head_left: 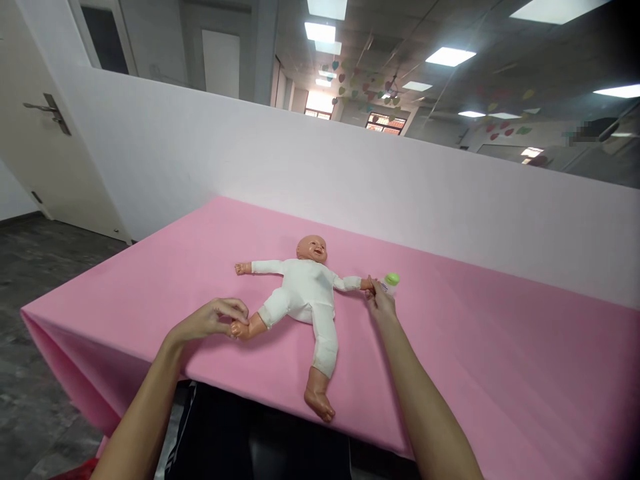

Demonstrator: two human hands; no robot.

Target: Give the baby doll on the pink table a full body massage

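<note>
A baby doll (307,283) with a white cloth body lies on its back on the pink tablecloth (200,267), arms spread and legs apart. The fingers of my left hand (213,320) are closed around the doll's foot at the end of its bent leg. My right hand (383,305) pinches the doll's hand (367,284) on the other side. Just beyond my right fingers is a small clear bottle with a lime green cap (392,278), its lower part hidden by my hand. The doll's other foot (319,397) rests near the table's front edge.
Behind the table runs a low white wall (350,180) with glass above it. To the left are a door (60,133) with a lever handle and a dark grey floor (30,280). The cloth hangs over the table's left and front edges.
</note>
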